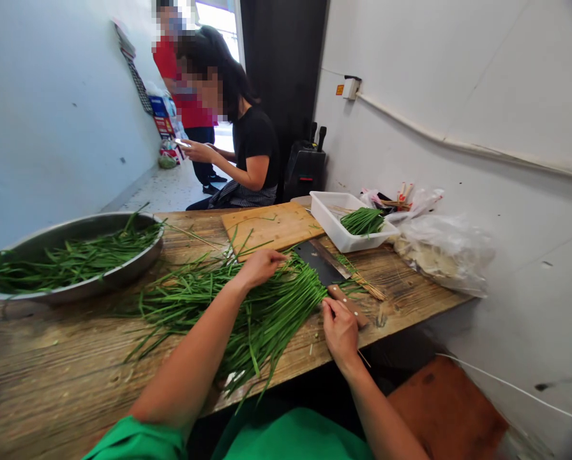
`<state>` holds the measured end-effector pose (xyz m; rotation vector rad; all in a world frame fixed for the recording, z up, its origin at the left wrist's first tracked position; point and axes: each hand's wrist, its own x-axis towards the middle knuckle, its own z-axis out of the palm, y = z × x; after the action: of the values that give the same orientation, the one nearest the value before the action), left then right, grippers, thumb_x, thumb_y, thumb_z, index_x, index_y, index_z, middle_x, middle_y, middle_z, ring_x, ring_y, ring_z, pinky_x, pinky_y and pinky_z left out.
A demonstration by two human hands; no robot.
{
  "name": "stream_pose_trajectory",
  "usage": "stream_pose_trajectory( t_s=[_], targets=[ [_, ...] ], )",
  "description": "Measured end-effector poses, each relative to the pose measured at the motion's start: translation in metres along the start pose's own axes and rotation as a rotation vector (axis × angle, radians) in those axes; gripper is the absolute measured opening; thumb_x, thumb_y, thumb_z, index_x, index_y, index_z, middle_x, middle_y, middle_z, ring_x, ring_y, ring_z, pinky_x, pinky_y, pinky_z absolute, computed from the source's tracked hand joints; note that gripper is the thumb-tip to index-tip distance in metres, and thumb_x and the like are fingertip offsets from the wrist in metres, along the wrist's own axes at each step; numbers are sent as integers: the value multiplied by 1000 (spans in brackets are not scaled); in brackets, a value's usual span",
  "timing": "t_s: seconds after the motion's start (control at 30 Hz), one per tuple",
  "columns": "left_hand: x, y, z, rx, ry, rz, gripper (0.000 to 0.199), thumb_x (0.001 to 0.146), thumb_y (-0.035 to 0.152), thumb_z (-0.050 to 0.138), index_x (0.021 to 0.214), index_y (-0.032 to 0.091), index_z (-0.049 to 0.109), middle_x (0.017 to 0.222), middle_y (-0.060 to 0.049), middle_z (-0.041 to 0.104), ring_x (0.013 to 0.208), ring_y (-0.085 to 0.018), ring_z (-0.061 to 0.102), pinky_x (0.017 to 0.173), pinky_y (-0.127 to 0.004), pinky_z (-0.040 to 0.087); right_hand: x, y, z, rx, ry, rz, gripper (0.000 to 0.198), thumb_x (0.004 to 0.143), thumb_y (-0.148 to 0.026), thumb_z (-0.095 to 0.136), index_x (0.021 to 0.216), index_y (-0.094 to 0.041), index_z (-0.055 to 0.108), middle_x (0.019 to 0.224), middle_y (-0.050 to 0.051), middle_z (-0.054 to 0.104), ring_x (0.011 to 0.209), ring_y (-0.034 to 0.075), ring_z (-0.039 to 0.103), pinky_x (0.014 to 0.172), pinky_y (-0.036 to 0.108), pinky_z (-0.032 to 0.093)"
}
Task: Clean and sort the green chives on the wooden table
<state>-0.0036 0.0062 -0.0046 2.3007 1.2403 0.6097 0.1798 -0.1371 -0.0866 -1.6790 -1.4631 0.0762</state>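
Observation:
A wide pile of garlic chives (267,306) lies on the wooden table in front of me, their cut ends lined up to the right. My left hand (262,267) is over the far edge of the pile with its fingers pinched; what is in them is too small to make out. By the cut ends, my right hand (341,329) is closed, and a thin bamboo skewer (364,358) shows below it. Just beyond the right hand lies a cleaver (322,262) with a wooden handle. Loose bamboo skewers (369,287) rest to the right of its blade.
A large metal basin (159,246) of chives stands at left. Behind the pile are a cutting board (276,223) and a white plastic tray (353,243) holding chives. Plastic bags (446,249) lie by the wall. Across the table a person (255,147) holds a phone; another stands behind.

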Motion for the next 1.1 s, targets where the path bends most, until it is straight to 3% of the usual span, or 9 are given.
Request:
stream_pose_trajectory(
  t_s=[0.1, 0.2, 0.3, 0.47, 0.6, 0.73, 0.83, 0.97, 1.1],
  targets=[
    [1, -16, -13, 331, 221, -103, 27, 75, 24, 48, 89, 17, 70, 90, -9, 67, 87, -22, 57, 79, -29, 39, 0, 0, 1, 5, 3, -2, 33, 86, -28, 37, 91, -15, 67, 82, 9, 67, 75, 17, 62, 71, 27, 47],
    [0, -29, -11, 567, 170, -150, 22, 73, 25, 52, 83, 17, 71, 86, -13, 65, 88, -26, 56, 76, -33, 37, -1, 1, 1, 7, 9, 2, 32, 86, -28, 38, 91, -15, 67, 82, 9, 67, 76, 17, 62, 72, 27, 47],
    [0, -36, -4, 639, 137, -208, 22, 73, 23, 51, 82, 16, 70, 85, -14, 65, 88, -27, 56, 73, -33, 35, -1, 1, 2, 9, 5, 7, 33, 86, -28, 38, 90, -15, 67, 82, 9, 67, 76, 17, 62, 72, 27, 47],
    [-1, -37, -3, 562, 181, -187, 20, 74, 23, 49, 75, 18, 69, 84, -11, 67, 87, -24, 56, 75, -32, 33, -1, 2, 2, 8, 5, -5, 33, 86, -29, 37, 91, -16, 67, 82, 9, 68, 76, 17, 62, 72, 28, 47],
    [1, -28, -7, 356, 237, -107, 21, 75, 26, 47, 80, 18, 66, 83, -7, 67, 81, -21, 58, 73, -30, 36, 0, 2, 2, 7, 13, -7, 33, 86, -29, 38, 90, -16, 67, 81, 9, 68, 75, 17, 63, 71, 28, 47],
    [2, -18, -3, 135, 158, -14, 24, 78, 25, 42, 90, 16, 61, 80, -5, 67, 76, -17, 59, 69, -25, 39, 0, 1, 1, 24, 11, -4, 33, 87, -28, 37, 90, -16, 67, 81, 9, 67, 76, 17, 62, 72, 27, 47],
    [1, -16, 1, 181, 99, -1, 25, 80, 22, 40, 94, 16, 60, 82, -6, 67, 79, -18, 59, 71, -26, 40, 0, 1, 1, 28, 7, 0, 32, 86, -28, 38, 90, -15, 67, 81, 9, 67, 76, 18, 62, 72, 28, 47],
    [0, -15, 6, 264, 175, -28, 25, 79, 24, 41, 90, 15, 61, 86, -9, 66, 80, -21, 58, 71, -28, 39, 0, 0, 0, 25, 3, 11, 32, 86, -28, 38, 91, -15, 67, 82, 9, 67, 77, 18, 62, 72, 28, 47],
    [4, -5, 18, -40, 140, -5, 29, 77, 24, 39, 93, 14, 62, 74, -4, 66, 69, -15, 57, 68, -24, 41, 0, 0, -1, 20, -2, 11, 32, 86, -27, 38, 91, -15, 67, 83, 9, 67, 77, 18, 62, 72, 28, 47]
  ],
)
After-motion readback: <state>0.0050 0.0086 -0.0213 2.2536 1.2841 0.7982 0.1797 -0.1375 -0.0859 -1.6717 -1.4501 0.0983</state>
